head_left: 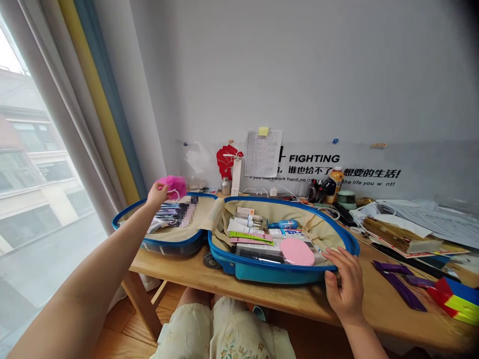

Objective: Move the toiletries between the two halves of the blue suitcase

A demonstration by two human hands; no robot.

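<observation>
Pinched in the fingers of my left hand (157, 193) is a bright pink mesh bath puff (175, 186) with a white cord loop, raised over the left half of an open blue suitcase (262, 275). Beneath it in that half lies a dark stack of slim packets (170, 214), partly blurred. My right hand (346, 285) rests on the right half's front rim, fingers stretched over the edge and thumb outside. Close to those fingers is a pink oval pad (297, 252). Also in this half are a blue bottle (287, 224), white tubes (245, 223) and a green-and-pink strip packet (251, 238).
The suitcase lies on a wooden table (299, 301). Papers and a brown box (396, 233) pile up at the right, near purple packets (402, 289) and a multicoloured pack (458, 301). An orange bottle (334, 184) stands by the wall. A curtain (71, 99) hangs at the left window.
</observation>
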